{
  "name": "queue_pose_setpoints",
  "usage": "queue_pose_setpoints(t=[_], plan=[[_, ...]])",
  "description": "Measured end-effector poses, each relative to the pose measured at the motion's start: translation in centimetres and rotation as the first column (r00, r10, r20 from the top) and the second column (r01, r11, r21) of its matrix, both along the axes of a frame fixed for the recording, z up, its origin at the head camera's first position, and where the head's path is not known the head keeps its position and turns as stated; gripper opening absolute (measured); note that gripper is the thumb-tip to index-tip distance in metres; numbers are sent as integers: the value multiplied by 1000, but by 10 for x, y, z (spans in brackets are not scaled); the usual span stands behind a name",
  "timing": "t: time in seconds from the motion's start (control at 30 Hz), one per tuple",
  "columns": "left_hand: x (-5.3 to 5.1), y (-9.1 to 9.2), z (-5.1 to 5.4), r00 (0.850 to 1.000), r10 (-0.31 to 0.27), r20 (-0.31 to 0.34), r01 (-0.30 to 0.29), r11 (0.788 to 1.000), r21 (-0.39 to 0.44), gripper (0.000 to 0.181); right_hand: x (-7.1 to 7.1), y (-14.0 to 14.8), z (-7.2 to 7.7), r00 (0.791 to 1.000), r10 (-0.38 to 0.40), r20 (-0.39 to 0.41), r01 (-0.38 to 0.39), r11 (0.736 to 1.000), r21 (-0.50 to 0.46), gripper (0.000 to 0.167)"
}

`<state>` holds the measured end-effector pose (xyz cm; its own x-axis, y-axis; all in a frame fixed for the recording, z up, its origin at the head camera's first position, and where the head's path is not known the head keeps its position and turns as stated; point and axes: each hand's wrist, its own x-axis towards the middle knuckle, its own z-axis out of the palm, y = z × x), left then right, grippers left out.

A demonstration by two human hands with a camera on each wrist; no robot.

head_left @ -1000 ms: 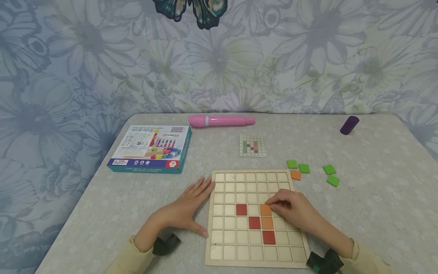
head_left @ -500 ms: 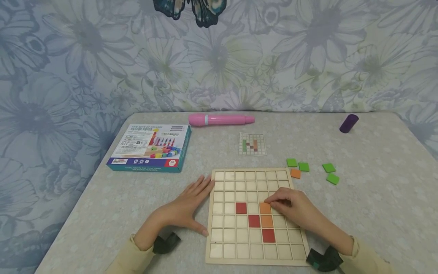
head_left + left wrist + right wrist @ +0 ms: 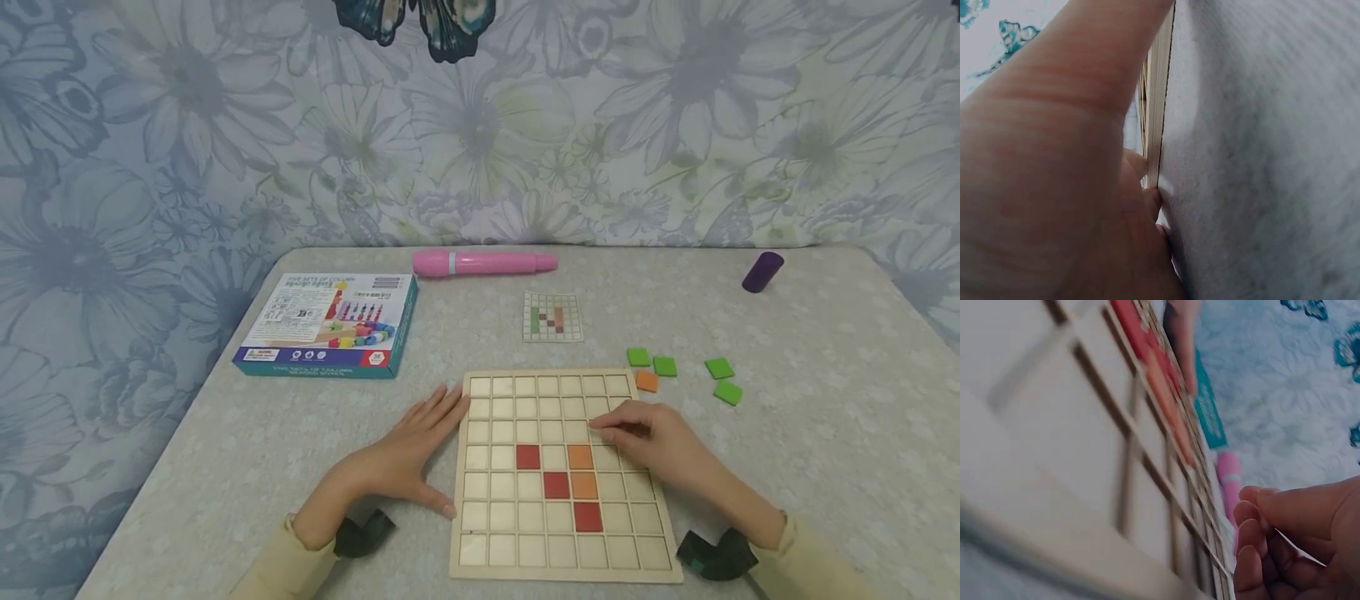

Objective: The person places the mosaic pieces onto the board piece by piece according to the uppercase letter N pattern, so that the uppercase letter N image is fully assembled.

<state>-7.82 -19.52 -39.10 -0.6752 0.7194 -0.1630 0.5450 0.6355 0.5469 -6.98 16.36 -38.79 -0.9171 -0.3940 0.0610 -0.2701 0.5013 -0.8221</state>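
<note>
A wooden grid board lies on the table with three red tiles and two orange tiles in its cells. The left hand rests along the board's left edge, fingers and thumb spread and touching it; the left wrist view shows the board's side against that hand. Over the upper right cells hovers the right hand, thumb and fingertips together. In the right wrist view the right hand has curled fingers and no tile shows between them.
Right of the board's top corner lie a loose orange tile and several green tiles. Behind the board are a small pattern card and a pink tube. A flat box sits back left, a purple cylinder back right.
The right hand has come off the upper orange tile on the board and shifted up and to the right. The left hand has stayed in place.
</note>
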Motion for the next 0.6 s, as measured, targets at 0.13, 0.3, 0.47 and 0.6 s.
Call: queue_pose_setpoints(t=[0.13, 0.3, 0.47, 0.6], plan=[[0, 0, -1, 1000, 3, 3, -3, 1000, -15, 126, -11, 20, 9, 995, -96, -9, 96, 995, -8, 18], [-1, -1, -1, 1000, 1, 3, -1, 1000, -11, 126, -26, 44, 9, 983, -182, 0, 182, 983, 28, 27], [-1, -2, -2, 1000, 1, 5, -1, 1000, -7, 126, -38, 51, 2, 981, -192, -19, 193, 978, 76, 31], [0, -2, -2, 1000, 3, 6, -3, 1000, -10, 126, -44, 50, -3, 980, -194, -39, 197, 974, 107, 34]])
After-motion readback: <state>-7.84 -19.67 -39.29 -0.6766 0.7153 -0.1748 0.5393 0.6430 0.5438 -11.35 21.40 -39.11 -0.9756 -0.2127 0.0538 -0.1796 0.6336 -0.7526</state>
